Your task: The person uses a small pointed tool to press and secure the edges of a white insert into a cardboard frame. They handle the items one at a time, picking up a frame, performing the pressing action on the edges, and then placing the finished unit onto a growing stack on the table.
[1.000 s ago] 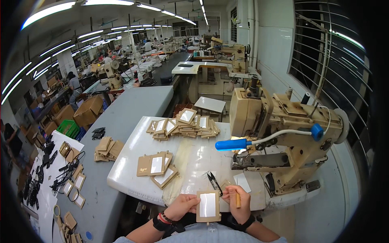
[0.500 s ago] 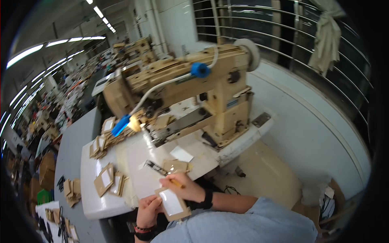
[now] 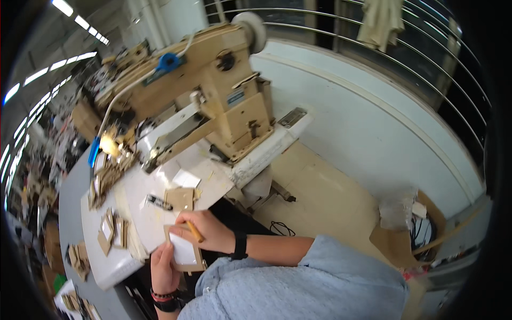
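Note:
My left hand [image 3: 164, 269] pinches the left edge of a tan flat piece with a white rectangular panel [image 3: 184, 250], held in front of my body. Closed over that piece's top edge is my right hand [image 3: 210, 230], with a thin orange-brown stick [image 3: 194, 232] jutting from its fingers. What tip the stick has is hidden. Just beyond my hands, another tan piece [image 3: 180, 198] lies flat on the white work surface [image 3: 140, 186]. A small black-and-silver tool [image 3: 159, 202] rests left of it, and a white card [image 3: 186, 178] lies behind it.
A beige sewing machine [image 3: 213, 80] stands across the far side, its lamp [image 3: 109, 145] lit. Tan pieces lie in a heap [image 3: 109, 176] and a smaller group [image 3: 113, 232] at left. A cardboard box [image 3: 392, 242] sits on the floor at right, beneath railings.
The view has swung right, so the machine and table appear farther left. My right hand has come over the held piece's top edge, and the stick now points more steeply.

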Tool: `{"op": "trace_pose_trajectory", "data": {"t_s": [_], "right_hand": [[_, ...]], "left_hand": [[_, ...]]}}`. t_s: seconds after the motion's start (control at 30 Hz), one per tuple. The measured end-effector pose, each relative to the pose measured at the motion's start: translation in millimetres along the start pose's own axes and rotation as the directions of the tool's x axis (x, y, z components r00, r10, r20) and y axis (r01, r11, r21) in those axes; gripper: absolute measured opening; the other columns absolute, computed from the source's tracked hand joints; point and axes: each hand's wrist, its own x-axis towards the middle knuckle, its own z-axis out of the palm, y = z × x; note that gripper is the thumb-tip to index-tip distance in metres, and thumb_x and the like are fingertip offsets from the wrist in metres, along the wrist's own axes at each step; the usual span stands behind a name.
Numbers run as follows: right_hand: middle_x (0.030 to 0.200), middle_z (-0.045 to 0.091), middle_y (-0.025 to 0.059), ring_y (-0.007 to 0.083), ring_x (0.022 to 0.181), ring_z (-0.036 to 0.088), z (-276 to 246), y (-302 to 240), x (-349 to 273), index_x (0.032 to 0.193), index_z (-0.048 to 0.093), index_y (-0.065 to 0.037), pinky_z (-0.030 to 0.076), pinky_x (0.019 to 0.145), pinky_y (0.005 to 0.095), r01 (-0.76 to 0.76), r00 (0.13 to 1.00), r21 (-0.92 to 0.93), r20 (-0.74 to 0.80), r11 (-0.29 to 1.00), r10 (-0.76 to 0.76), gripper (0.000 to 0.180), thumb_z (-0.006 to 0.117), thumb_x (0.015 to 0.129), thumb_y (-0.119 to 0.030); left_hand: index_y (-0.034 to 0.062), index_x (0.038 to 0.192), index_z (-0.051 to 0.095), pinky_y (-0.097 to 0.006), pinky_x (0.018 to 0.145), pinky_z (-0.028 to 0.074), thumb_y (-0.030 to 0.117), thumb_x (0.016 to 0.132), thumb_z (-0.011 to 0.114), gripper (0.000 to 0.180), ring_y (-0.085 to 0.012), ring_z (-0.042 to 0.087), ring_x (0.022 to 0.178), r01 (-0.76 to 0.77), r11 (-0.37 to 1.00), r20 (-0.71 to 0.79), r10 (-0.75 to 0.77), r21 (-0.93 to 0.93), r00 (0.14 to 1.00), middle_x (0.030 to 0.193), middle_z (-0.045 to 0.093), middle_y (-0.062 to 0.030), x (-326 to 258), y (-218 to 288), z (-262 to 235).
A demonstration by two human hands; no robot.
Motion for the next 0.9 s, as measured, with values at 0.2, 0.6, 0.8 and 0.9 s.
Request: {"op": "trace_pose_trajectory", "data": {"t_s": [0.2, 0.6, 0.8, 0.9], "right_hand": [[0.068, 0.061, 0.0161, 0.03, 0.061, 0.062, -12, -6, 3, 0.098, 0.06, -0.003, 0.048, 0.056, 0.036, -0.119, 0.993, -0.284, -0.057, 0.951, 0.108, 0.018, 0.059, 0.091, -0.019], [0.086, 0.058, 0.0136, 0.0175, 0.067, 0.055, 16, -13, 55, 0.097, 0.062, 0.004, 0.045, 0.063, 0.0285, 0.36, 0.912, -0.139, 0.264, 0.923, -0.316, 0.023, 0.054, 0.091, -0.017], [0.086, 0.06, 0.0125, 0.0227, 0.069, 0.057, 33, -3, 81, 0.094, 0.063, 0.001, 0.048, 0.063, 0.0314, 0.311, 0.931, -0.034, 0.209, 0.95, -0.298, 0.023, 0.06, 0.072, 0.005], [0.085, 0.061, 0.0114, 0.0222, 0.068, 0.057, 36, -3, 95, 0.092, 0.063, 0.0, 0.046, 0.063, 0.0317, 0.38, 0.901, -0.1, 0.265, 0.92, -0.344, 0.024, 0.063, 0.069, 0.005]], "left_hand": [[-0.005, 0.124, 0.049, -0.03, 0.083, 0.05, 0.015, 0.098, 0.047, 0.034, -0.0146, 0.061, 0.097, 0.054, 0.997, 0.086, -0.058, 0.059, 0.995, 0.108, 0.063, -0.0087, 3, 11, -3], [-0.0051, 0.132, 0.042, -0.029, 0.092, 0.048, 0.012, 0.098, 0.043, 0.038, -0.0144, 0.057, 0.108, -0.071, 0.983, 0.024, 0.076, -0.17, 0.997, 0.12, 0.057, -0.0108, 42, 43, -22], [-0.0018, 0.129, 0.048, -0.023, 0.085, 0.044, 0.014, 0.1, 0.041, 0.034, -0.0067, 0.053, 0.098, -0.143, 0.979, -0.062, 0.135, -0.144, 0.989, 0.112, 0.06, -0.0041, 62, 51, -27], [-0.0023, 0.13, 0.048, -0.023, 0.085, 0.044, 0.014, 0.1, 0.041, 0.035, -0.0069, 0.053, 0.099, -0.172, 0.98, -0.078, 0.164, -0.103, 0.983, 0.111, 0.059, -0.0044, 68, 57, -30]]}}
